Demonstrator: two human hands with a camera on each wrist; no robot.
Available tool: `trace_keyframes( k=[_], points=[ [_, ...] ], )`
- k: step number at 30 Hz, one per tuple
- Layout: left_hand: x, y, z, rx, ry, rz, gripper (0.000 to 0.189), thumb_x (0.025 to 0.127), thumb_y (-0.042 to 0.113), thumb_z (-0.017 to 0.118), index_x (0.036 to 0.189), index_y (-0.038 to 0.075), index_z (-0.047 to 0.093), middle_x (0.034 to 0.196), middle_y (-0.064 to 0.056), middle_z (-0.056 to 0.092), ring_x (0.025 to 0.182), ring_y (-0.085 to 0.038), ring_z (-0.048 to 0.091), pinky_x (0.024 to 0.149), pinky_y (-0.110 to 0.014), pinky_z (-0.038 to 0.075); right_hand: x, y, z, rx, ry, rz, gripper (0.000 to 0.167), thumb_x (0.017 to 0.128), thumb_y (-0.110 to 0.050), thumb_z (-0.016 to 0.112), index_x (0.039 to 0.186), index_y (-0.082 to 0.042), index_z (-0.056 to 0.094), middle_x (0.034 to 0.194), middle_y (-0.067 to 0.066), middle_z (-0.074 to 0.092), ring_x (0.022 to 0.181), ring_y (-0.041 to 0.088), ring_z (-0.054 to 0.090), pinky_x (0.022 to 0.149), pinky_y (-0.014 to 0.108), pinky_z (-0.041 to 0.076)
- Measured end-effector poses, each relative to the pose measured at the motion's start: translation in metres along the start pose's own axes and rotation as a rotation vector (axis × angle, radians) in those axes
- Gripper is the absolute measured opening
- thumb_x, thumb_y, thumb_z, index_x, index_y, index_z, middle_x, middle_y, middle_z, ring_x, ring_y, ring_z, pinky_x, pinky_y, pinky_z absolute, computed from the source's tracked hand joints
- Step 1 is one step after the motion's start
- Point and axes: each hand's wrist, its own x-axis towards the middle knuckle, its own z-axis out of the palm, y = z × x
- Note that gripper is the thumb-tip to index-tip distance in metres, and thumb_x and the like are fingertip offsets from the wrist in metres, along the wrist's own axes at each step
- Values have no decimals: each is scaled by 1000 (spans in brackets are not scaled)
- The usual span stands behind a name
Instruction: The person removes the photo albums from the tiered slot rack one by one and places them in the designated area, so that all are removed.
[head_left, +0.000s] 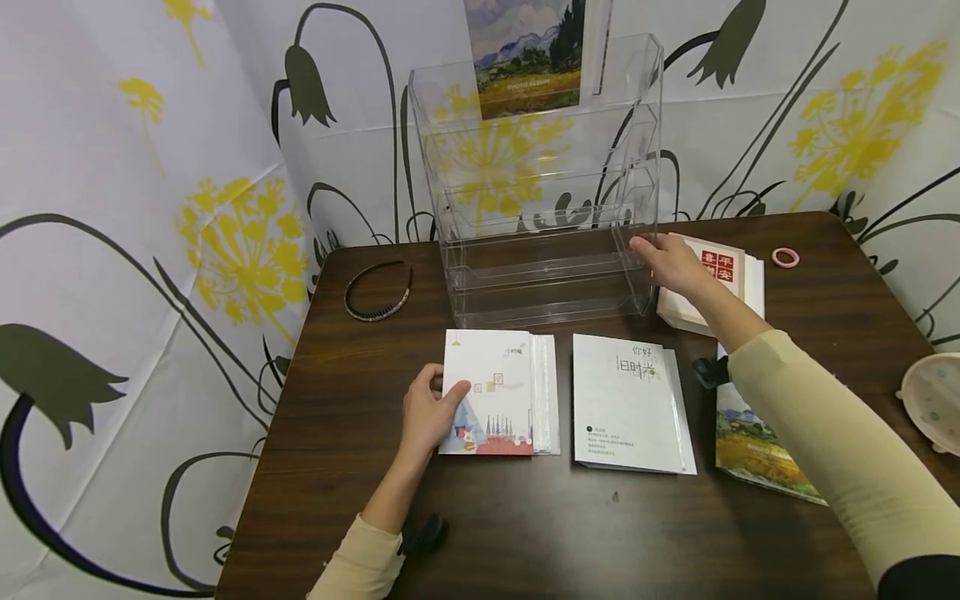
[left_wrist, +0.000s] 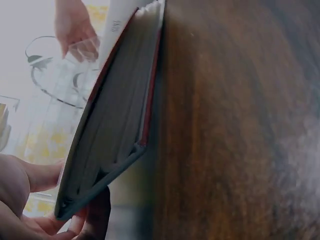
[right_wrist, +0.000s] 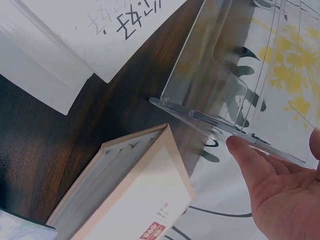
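In the head view my left hand (head_left: 429, 412) grips the left edge of a white photo album (head_left: 487, 367) with a small illustrated scene on its cover. The thumb lies on the cover and the fingers are underneath. The left wrist view shows the album's page edges (left_wrist: 117, 100) between two stiff covers. At the right side of a clear tiered acrylic rack (head_left: 540, 287), my right hand (head_left: 675, 265) holds the side panel. A closer look at the right hand (right_wrist: 280, 185) comes from the right wrist view, fingers against the rack's panel (right_wrist: 225, 125).
A second white album (head_left: 630, 417) lies at centre right. Beige-edged books with red lettering (head_left: 720, 258) stand by the rack. A landscape-cover album (head_left: 757, 450) is partly under my right arm; another (head_left: 528, 62) sits in the rack's top tier. A headband (head_left: 378, 314) and pink ring (head_left: 785, 257) lie nearby.
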Motion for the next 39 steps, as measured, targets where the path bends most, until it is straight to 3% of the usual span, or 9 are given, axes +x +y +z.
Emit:
trace_keyframes(
  k=[3,10,18,23,32,39],
  points=[
    [2,-4,2,46,18,-3,33,82,21,80,106,5,64,91,-10,66,69,-19,60,66,-32,43,1,1,0,12,0,5,75,104,-50,37,148,10,28,147,34,34,128,50,43,102,56,42],
    [2,-9,3,78,22,-23,35,81,22,81,106,4,65,89,-10,67,69,-20,59,66,-34,43,3,2,0,-1,1,-12,75,104,-50,37,148,10,29,146,35,35,124,52,46,102,57,42],
    [1,-9,2,110,34,12,51,82,24,80,126,8,59,91,-10,68,71,-20,65,66,-37,47,3,2,0,7,2,0,79,103,-52,37,150,9,23,148,34,32,125,52,46,102,57,41],
    [1,-10,1,121,22,14,53,83,24,80,129,10,58,92,-9,69,72,-20,66,66,-37,48,3,4,0,-3,3,-5,76,104,-50,36,149,10,26,147,35,33,124,52,46,101,57,42],
    [0,-14,-5,58,-7,-22,59,84,26,79,134,10,53,102,-12,67,76,-22,68,65,-36,52,4,3,0,10,-4,-3,74,105,-47,37,149,10,25,147,35,33,127,52,43,102,57,41],
    [2,-18,-11,22,0,11,55,85,23,78,133,9,55,100,-13,68,77,-24,69,66,-36,54,3,2,-2,13,-2,-7,69,106,-43,37,149,11,26,146,35,34,127,51,43,100,57,43]
  ],
)
